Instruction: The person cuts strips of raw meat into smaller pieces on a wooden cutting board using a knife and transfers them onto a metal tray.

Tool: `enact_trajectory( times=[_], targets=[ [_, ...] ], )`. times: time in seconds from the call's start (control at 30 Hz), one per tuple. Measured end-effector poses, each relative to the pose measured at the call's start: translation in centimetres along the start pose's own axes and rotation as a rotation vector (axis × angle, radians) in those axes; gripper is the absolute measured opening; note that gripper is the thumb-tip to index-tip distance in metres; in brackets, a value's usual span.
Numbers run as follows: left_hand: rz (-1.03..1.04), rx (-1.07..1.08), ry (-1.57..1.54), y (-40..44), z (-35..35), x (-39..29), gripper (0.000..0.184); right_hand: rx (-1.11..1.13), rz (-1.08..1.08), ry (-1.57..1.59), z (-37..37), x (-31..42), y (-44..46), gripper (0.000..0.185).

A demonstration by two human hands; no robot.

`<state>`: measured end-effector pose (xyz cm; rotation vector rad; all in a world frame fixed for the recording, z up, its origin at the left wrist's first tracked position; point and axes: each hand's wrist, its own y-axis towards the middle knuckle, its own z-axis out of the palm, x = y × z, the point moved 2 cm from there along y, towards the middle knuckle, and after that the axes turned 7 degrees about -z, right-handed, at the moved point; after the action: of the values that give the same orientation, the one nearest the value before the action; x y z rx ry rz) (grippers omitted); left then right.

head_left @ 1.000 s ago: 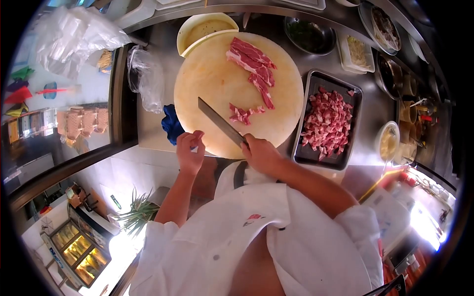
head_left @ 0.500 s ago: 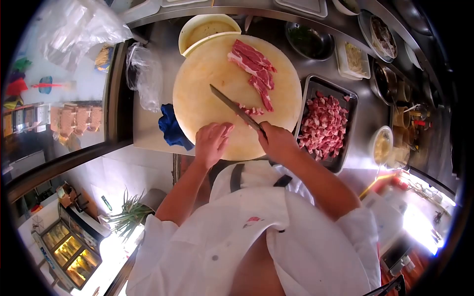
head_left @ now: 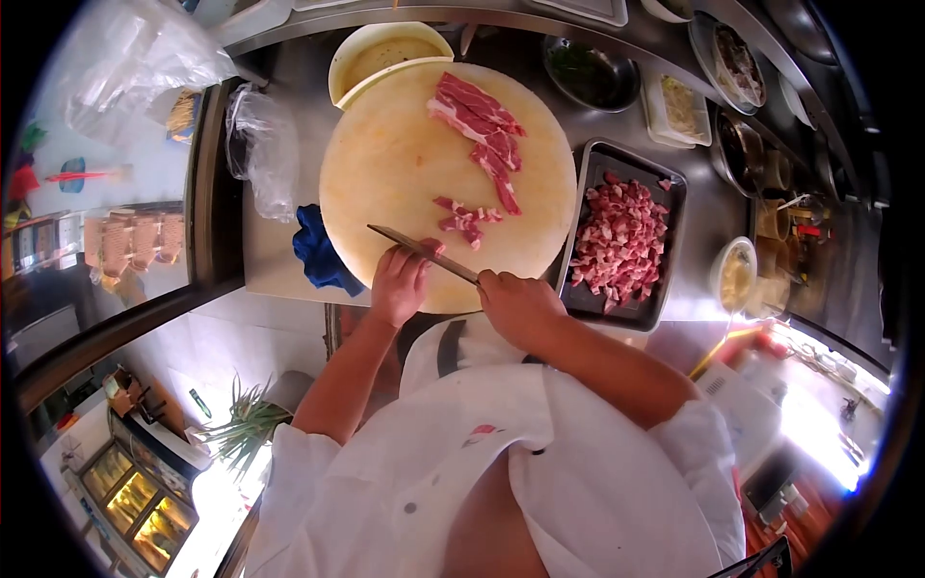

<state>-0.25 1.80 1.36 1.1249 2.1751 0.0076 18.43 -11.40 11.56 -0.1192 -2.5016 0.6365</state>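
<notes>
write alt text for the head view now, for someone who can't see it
A person's right hand holds a knife, close to the left hand, over a round cutting board. Strips of raw meat and small cut pieces lie on the board; a tray of diced meat sits to its right.

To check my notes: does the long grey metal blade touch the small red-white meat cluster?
Apart: the head view shows bare round cream board between blade and meat cluster.

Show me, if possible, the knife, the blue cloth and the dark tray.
Knife (head_left: 449, 265): head view, on the blade.
Blue cloth (head_left: 320, 254): head view, middle of its folds.
Dark tray (head_left: 643, 311): head view, bare floor near its lower edge.
</notes>
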Motion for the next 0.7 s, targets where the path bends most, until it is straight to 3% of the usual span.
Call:
enact_trajectory(
  times=[0.27, 0.47, 0.7],
  targets=[
    [-0.042, 0.042, 0.005, -1.0, 0.7, 0.7, 0.031, 0.036, -0.015, 0.032, 0.2, 1.1, 2.8, 0.022],
    [0.001, 0.022, 0.025, -1.3, 0.6, 0.8, 0.019, -0.134, -0.137, 0.010, 2.5, 0.7, 8.3, 0.021],
    [-0.115, -0.077, -0.009, -2.0, 0.8, 1.2, 0.024, -0.318, -0.035, 0.102, 0.6, -3.1, 4.9, 0.020]
  ],
)
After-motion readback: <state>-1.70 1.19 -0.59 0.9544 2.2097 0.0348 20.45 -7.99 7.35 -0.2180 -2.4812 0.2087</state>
